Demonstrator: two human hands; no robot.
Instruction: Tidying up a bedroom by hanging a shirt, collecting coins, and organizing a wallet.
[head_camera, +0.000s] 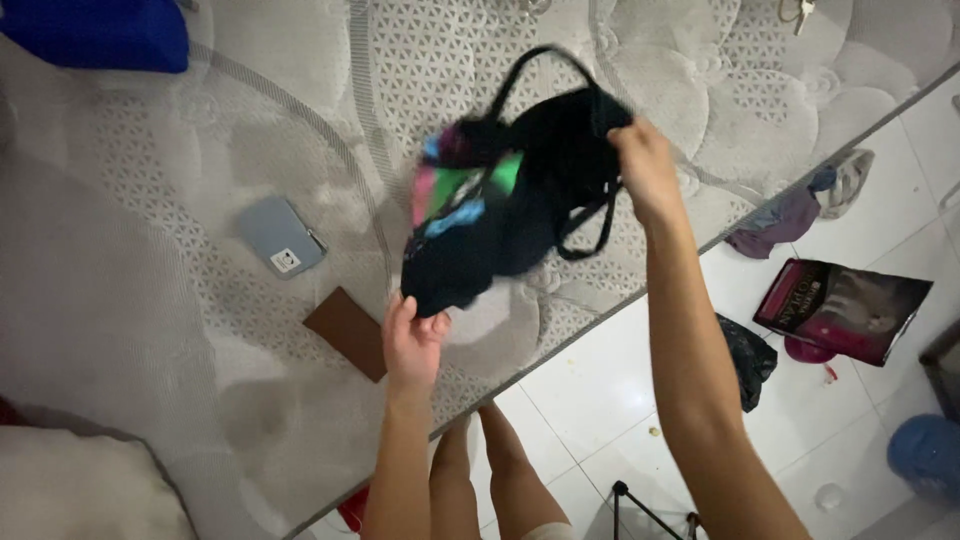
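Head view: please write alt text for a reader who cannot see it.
Both bare hands, left hand and right hand, hold up a black garment with pink, green and blue patches over a bare quilted mattress. A blue-grey phone and a brown wallet lie on the mattress.

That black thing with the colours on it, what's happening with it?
A person standing beside a bare mattress holds up a black garment with pink, green and blue patches. The left hand grips its lower end and the right hand grips the top by the straps. A grey-blue phone and a brown wallet lie on the mattress. More clothes lie on the white tiled floor.
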